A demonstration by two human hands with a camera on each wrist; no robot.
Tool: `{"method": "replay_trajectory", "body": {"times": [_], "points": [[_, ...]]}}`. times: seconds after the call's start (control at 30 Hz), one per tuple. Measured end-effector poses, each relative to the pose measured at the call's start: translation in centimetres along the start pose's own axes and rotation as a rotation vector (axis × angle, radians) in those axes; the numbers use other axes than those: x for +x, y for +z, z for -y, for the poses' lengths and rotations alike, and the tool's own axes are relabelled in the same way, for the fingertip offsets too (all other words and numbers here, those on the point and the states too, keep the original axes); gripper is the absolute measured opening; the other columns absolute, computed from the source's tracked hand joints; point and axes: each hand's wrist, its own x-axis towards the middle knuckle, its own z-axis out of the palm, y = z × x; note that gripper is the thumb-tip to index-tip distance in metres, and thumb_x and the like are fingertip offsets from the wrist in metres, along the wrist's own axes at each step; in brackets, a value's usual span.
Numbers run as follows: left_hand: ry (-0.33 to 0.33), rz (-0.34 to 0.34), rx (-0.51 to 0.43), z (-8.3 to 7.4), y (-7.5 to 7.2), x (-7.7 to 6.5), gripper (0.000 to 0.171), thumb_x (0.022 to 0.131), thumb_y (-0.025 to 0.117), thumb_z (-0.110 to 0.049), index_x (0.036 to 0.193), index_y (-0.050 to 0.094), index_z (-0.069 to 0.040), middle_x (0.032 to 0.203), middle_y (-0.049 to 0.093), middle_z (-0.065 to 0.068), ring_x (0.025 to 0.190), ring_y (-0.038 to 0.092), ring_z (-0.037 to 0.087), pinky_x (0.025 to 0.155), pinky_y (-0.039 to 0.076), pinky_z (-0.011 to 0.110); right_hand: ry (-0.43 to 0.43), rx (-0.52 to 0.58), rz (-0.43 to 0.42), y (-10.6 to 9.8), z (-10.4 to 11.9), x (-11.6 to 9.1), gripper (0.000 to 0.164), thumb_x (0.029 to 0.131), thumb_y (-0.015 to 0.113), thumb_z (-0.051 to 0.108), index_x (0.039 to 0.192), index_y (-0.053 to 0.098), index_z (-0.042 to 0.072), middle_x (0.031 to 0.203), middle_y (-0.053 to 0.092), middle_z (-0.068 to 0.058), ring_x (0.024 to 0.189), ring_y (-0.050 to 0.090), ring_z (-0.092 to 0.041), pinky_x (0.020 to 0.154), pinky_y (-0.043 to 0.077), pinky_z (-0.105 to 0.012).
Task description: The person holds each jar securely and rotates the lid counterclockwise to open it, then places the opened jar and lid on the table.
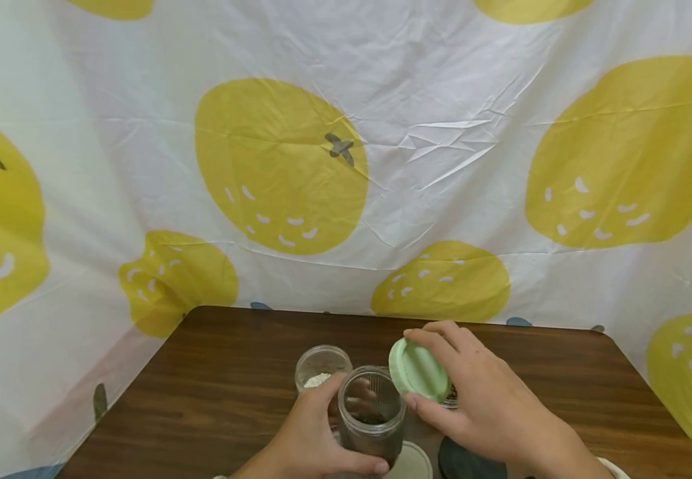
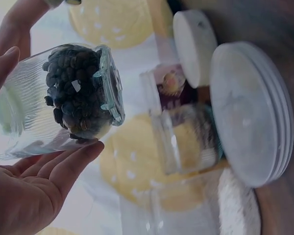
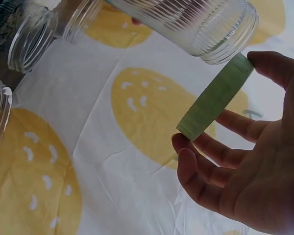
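Observation:
My left hand [image 1: 313, 436] grips a ribbed glass jar [image 1: 372, 436] round its side, with its open mouth facing up. Small dark, bean-like pieces [image 2: 78, 93] lie at the bottom of the jar in the left wrist view. A light green round lid [image 1: 420, 372] is pinched at its edges between the thumb and fingers of my right hand [image 1: 492, 392]. It is tilted beside the jar's mouth, its inner side partly showing in the head view. In the right wrist view the edge of the green lid [image 3: 215, 98] overlaps the jar's rim [image 3: 235, 36].
A clear jar with white contents [image 1: 322, 362] stands behind my left hand on the brown wooden table [image 1: 232, 379]. Another jar [image 1: 451, 398] is mostly hidden behind my right hand. Near me lie a pale disc [image 1: 414, 462] and a dark round thing [image 1: 472, 460]. Lemon-patterned cloth [image 1: 442, 186] hangs around the table.

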Motion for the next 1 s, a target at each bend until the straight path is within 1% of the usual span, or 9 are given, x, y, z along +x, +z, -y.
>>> {"method": "replay_trajectory", "body": {"times": [0.1,0.2,0.33,0.47,0.6,0.73,0.83,0.9,1.0], "points": [[-0.052,-0.032,0.006,-0.5,-0.9,0.0,0.075,0.070,0.095,-0.033,0.132,0.056,-0.018,0.118,0.071,-0.002,0.104,0.072,0.018,0.086,0.060,0.034,0.018,-0.007,0.007,0.1,-0.3,-0.1,0.065,0.088,0.075,0.051,0.145,0.049,0.031,0.134,0.051,0.014,0.116,0.053,-0.006,0.085,0.053,-0.035],[-0.082,-0.063,0.015,-0.9,-1.8,0.1,0.077,0.069,0.095,-0.033,0.134,0.056,-0.019,0.118,0.071,0.000,0.104,0.072,0.019,0.084,0.060,0.033,0.038,-0.016,0.020,0.2,-0.5,-0.2,0.065,0.086,0.077,0.049,0.143,0.050,0.031,0.133,0.052,0.014,0.112,0.054,-0.005,0.082,0.053,-0.032],[-0.093,-0.127,0.060,-1.2,-3.1,0.2,0.078,0.067,0.096,-0.032,0.132,0.057,-0.018,0.114,0.073,0.002,0.100,0.073,0.019,0.081,0.061,0.031,0.048,-0.029,0.058,0.7,-0.7,-0.3,0.066,0.084,0.079,0.048,0.142,0.052,0.032,0.132,0.053,0.013,0.107,0.053,-0.005,0.077,0.051,-0.028],[-0.189,-0.207,0.102,-1.7,-4.7,0.2,0.075,0.063,0.098,-0.034,0.126,0.060,-0.019,0.111,0.074,-0.002,0.094,0.074,0.014,0.080,0.060,0.028,0.031,-0.040,0.090,1.2,-0.7,-0.5,0.064,0.083,0.079,0.047,0.140,0.053,0.031,0.131,0.054,0.011,0.104,0.054,-0.005,0.076,0.051,-0.028],[-0.263,-0.280,0.120,-2.1,-6.5,0.3,0.073,0.062,0.098,-0.031,0.123,0.059,-0.019,0.114,0.072,0.002,0.093,0.074,0.013,0.081,0.060,0.029,0.013,-0.050,0.121,1.6,-0.7,-0.7,0.063,0.084,0.078,0.047,0.139,0.054,0.030,0.131,0.054,0.009,0.100,0.052,-0.005,0.075,0.049,-0.027],[-0.302,-0.339,0.153,-1.9,-8.1,0.2,0.075,0.064,0.098,-0.028,0.125,0.058,-0.017,0.115,0.072,0.004,0.091,0.074,0.013,0.079,0.060,0.028,-0.025,-0.058,0.142,2.0,-0.8,-0.8,0.061,0.086,0.077,0.046,0.140,0.054,0.029,0.131,0.054,0.011,0.101,0.052,-0.005,0.076,0.049,-0.027],[-0.336,-0.366,0.183,-1.5,-9.0,0.1,0.077,0.064,0.098,-0.028,0.127,0.056,-0.014,0.117,0.071,0.005,0.093,0.074,0.016,0.078,0.060,0.027,-0.054,-0.065,0.147,2.3,-0.8,-1.0,0.061,0.086,0.076,0.045,0.140,0.053,0.028,0.131,0.053,0.012,0.106,0.053,-0.006,0.081,0.050,-0.030],[-0.366,-0.381,0.204,-1.1,-9.6,0.1,0.077,0.065,0.097,-0.029,0.128,0.055,-0.014,0.119,0.070,0.005,0.096,0.073,0.018,0.079,0.060,0.027,-0.066,-0.070,0.151,2.3,-0.8,-1.1,0.061,0.087,0.075,0.045,0.141,0.053,0.028,0.132,0.053,0.012,0.111,0.053,-0.007,0.084,0.051,-0.032],[-0.429,-0.409,0.268,-0.4,-10.1,0.0,0.078,0.065,0.097,-0.031,0.128,0.054,-0.014,0.121,0.069,0.006,0.101,0.071,0.021,0.080,0.058,0.025,-0.074,-0.073,0.157,2.4,-0.9,-1.2,0.061,0.088,0.074,0.046,0.142,0.052,0.028,0.133,0.053,0.011,0.118,0.054,-0.009,0.088,0.052,-0.035]]}}
